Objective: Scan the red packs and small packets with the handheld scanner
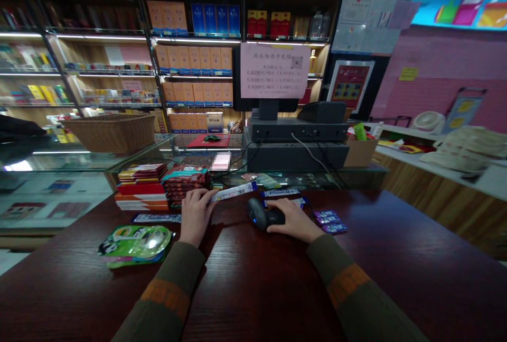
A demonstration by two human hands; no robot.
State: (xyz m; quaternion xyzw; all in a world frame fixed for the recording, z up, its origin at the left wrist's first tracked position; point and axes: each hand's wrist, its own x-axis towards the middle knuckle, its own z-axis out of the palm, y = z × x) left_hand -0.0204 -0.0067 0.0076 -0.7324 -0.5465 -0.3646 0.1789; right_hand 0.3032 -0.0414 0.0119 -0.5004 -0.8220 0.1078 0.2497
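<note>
My left hand point(197, 214) grips one end of a long, narrow blue-and-white packet point(234, 192), which slants up to the right above the dark wooden counter. My right hand point(293, 220) is wrapped round the handle of a black barcode scanner point(259, 215); a blue light glows on its head, which points left. Behind the scanner lies another long packet point(280, 192), and a further blue one is partly hidden by my right hand. Small purple packets point(331, 221) lie just right of that hand. Left of my left hand are a similar long packet point(156, 218) and green blister-packed goods point(137, 244).
Stacks of red-and-white packets point(141, 188) and brown packets point(186, 181) stand at the counter's back left. Beyond them are a wicker basket point(113, 133) and a glass case. A till with a paper sign point(275, 70) stands behind, with a cardboard box point(360, 151) beside it.
</note>
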